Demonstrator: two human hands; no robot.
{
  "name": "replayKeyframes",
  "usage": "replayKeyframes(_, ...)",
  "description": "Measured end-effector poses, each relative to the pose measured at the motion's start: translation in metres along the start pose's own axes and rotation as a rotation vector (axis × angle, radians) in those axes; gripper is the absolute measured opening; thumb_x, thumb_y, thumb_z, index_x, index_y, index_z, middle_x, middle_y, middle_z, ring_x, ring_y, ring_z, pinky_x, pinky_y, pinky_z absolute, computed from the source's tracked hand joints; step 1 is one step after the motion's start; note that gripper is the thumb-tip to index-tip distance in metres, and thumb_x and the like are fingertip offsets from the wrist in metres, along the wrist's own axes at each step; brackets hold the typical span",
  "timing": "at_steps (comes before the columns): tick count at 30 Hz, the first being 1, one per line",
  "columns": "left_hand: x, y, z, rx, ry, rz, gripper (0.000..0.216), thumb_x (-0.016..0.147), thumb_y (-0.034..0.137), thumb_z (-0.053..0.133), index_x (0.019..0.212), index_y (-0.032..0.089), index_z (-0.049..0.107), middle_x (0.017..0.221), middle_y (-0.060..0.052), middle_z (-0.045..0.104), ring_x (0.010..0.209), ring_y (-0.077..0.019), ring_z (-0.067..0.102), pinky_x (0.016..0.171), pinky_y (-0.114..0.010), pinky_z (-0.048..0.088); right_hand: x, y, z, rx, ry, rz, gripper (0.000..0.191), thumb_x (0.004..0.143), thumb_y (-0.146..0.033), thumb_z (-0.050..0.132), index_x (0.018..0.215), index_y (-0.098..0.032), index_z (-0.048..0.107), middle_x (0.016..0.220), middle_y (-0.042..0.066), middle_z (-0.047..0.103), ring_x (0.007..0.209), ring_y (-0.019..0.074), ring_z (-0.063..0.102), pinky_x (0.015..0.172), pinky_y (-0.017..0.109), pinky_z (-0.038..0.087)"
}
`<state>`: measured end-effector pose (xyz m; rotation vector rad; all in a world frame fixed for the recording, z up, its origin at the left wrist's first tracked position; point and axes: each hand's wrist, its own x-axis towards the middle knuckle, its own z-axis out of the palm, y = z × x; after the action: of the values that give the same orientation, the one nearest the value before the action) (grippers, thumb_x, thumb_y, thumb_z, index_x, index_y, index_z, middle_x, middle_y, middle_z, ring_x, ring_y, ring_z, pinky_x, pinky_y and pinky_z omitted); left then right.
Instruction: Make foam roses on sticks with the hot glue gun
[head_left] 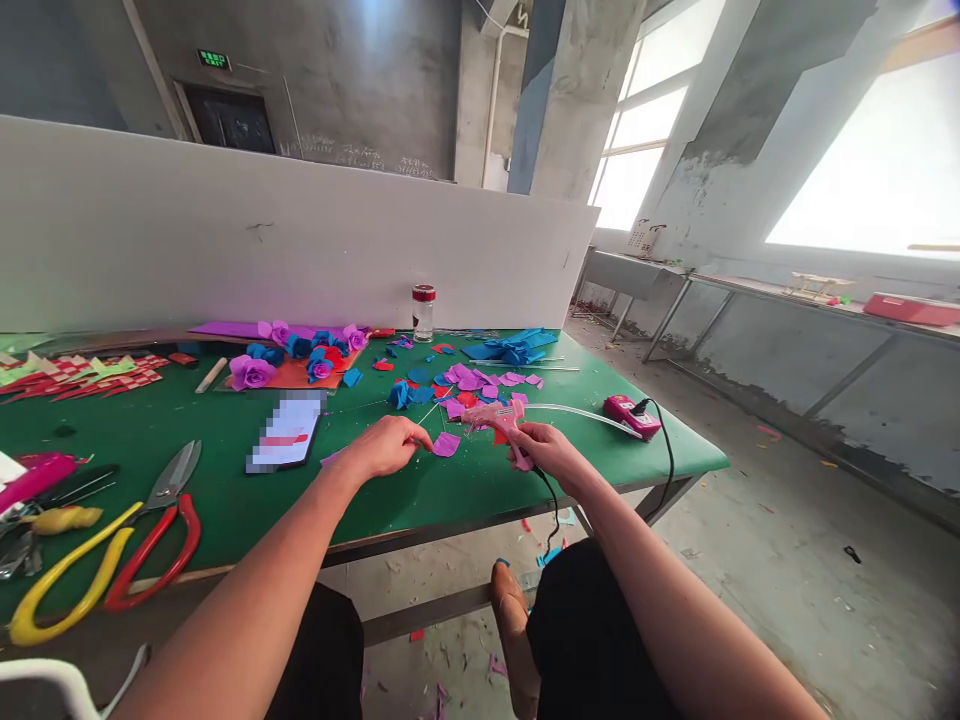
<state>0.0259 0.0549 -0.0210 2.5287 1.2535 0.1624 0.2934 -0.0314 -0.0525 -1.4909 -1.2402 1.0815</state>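
My right hand (pixel 547 450) is wrapped round the handle of a pink hot glue gun (pixel 501 416), its nozzle pointing left. A long clear glue stick (pixel 574 410) trails from the gun's back. To its left, my left hand (pixel 386 445) has its fingers pinched on a thin pale stem (pixel 431 412), which slants up and right to just left of the nozzle. Whether anything is fixed to the stem's tip is too small to tell. A purple paper petal (pixel 446 444) lies beside my left fingertips. Close behind that hand is a blue paper flower (pixel 402 394).
Purple petals (pixel 480 379) and blue paper (pixel 517 347) lie farther back. Finished-looking flowers (pixel 253 372), a phone (pixel 286 432) and large scissors (pixel 169 490) are leftward. A lidded jar (pixel 423 314) stands by the white panel (pixel 300 235). A pink power strip (pixel 631 416) sits right.
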Motion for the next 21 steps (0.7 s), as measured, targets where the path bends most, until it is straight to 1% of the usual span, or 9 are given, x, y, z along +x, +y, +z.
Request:
replayKeyframes(2,-0.002,0.001,-0.001,0.011,0.0,0.009,0.043,0.08,0.008,0.047,0.099,0.028,0.08,0.093,0.0,0.076,0.08,-0.016,0.066,0.068,-0.024,0.042,0.002,0.0,0.0,0.004,0.019,0.006,0.029,0.086,-0.044,0.066,0.074,-0.018,0.063,0.064,0.0,0.067,0.054,0.0123,0.062,0.053,0.021,0.048)
replayKeyframes(3,-0.002,0.002,0.0,0.02,0.012,0.007,0.04,0.081,0.01,0.048,0.099,0.027,0.08,0.092,-0.001,0.076,0.08,-0.0165,0.066,0.068,-0.024,0.042,0.003,0.0,-0.001,0.022,0.031,0.007,0.028,0.087,-0.043,0.066,0.075,-0.018,0.063,0.064,0.0,0.067,0.054,0.0122,0.062,0.053,0.021,0.048)
replayKeyframes(5,-0.001,0.007,0.005,0.036,0.049,0.016,0.03,0.084,0.016,0.053,0.097,0.024,0.079,0.085,-0.002,0.075,0.076,-0.0172,0.066,0.067,-0.025,0.043,0.004,-0.001,-0.005,0.07,0.06,0.013,0.027,0.089,-0.041,0.064,0.076,-0.018,0.063,0.066,0.001,0.067,0.055,0.0122,0.062,0.053,0.021,0.049)
replayKeyframes(7,0.002,0.016,0.016,0.053,0.096,0.064,0.019,0.085,0.021,0.059,0.091,0.021,0.078,0.087,-0.004,0.074,0.078,-0.0177,0.066,0.07,-0.026,0.044,0.004,-0.003,-0.01,0.114,0.096,0.034,0.027,0.091,-0.039,0.062,0.076,-0.017,0.063,0.067,0.001,0.068,0.056,0.0123,0.063,0.053,0.021,0.05)
replayKeyframes(10,0.008,0.032,0.038,0.177,0.156,0.144,0.013,0.084,0.015,0.061,0.085,0.018,0.073,0.092,-0.007,0.073,0.087,-0.02,0.067,0.075,-0.028,0.047,0.003,-0.005,-0.015,0.156,0.135,0.073,0.025,0.094,-0.036,0.059,0.077,-0.017,0.063,0.067,0.001,0.068,0.055,0.0121,0.064,0.053,0.021,0.05)
replayKeyframes(13,0.013,0.042,0.053,0.333,0.193,0.156,0.021,0.085,0.004,0.052,0.085,0.015,0.07,0.091,-0.012,0.072,0.089,-0.0231,0.067,0.075,-0.031,0.049,0.004,-0.002,-0.017,0.188,0.129,0.076,0.026,0.094,-0.036,0.06,0.078,-0.017,0.064,0.067,0.001,0.067,0.055,0.0119,0.063,0.053,0.021,0.051)
replayKeyframes(15,0.013,0.044,0.055,0.366,0.2,0.155,0.027,0.085,-0.001,0.046,0.085,0.014,0.069,0.09,-0.013,0.071,0.089,-0.0239,0.067,0.075,-0.032,0.049,0.005,0.001,-0.017,0.199,0.124,0.071,0.027,0.093,-0.038,0.061,0.076,-0.017,0.063,0.066,0.002,0.067,0.055,0.0122,0.063,0.053,0.022,0.051)
replayKeyframes(17,0.011,0.041,0.052,0.368,0.205,0.176,0.028,0.085,-0.002,0.045,0.085,0.014,0.068,0.088,-0.012,0.07,0.088,-0.0232,0.067,0.076,-0.032,0.05,0.005,0.004,-0.018,0.204,0.125,0.064,0.028,0.092,-0.039,0.063,0.076,-0.017,0.063,0.067,0.002,0.067,0.056,0.0125,0.063,0.053,0.022,0.051)
replayKeyframes(21,0.007,0.023,0.043,0.351,0.23,0.353,0.027,0.086,-0.001,0.047,0.084,0.016,0.067,0.083,-0.008,0.067,0.086,-0.0207,0.065,0.075,-0.03,0.049,0.005,0.006,-0.02,0.222,0.105,0.053,0.026,0.09,-0.04,0.066,0.078,-0.017,0.064,0.068,0.003,0.068,0.056,0.0127,0.064,0.054,0.022,0.052)
